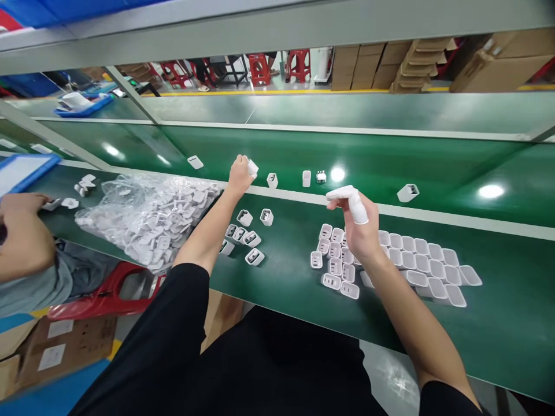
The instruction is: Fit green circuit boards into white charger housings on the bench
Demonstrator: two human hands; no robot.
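Observation:
My left hand (240,175) is closed on a small white plastic housing (252,168) over the green belt, its fingers partly hiding the piece. My right hand (362,222) hovers above the rows of white housings, white finger covers on its fingers. Those fingers are stretched and apart, with nothing visible between them. Near my left hand, on the belt, stands a white housing with dark parts inside (272,180). Farther right are another white housing (306,178) and a small bare circuit assembly (321,177). Several filled housings (254,256) lie on the table below my left forearm.
Rows of open white housings (421,263) and slotted ones (335,266) stand at right. A clear bag of white plastic pieces (169,222) lies at left, beside a co-worker's arm (23,237). One housing (408,192) sits farther along the belt. A metal shelf beam (277,34) crosses overhead.

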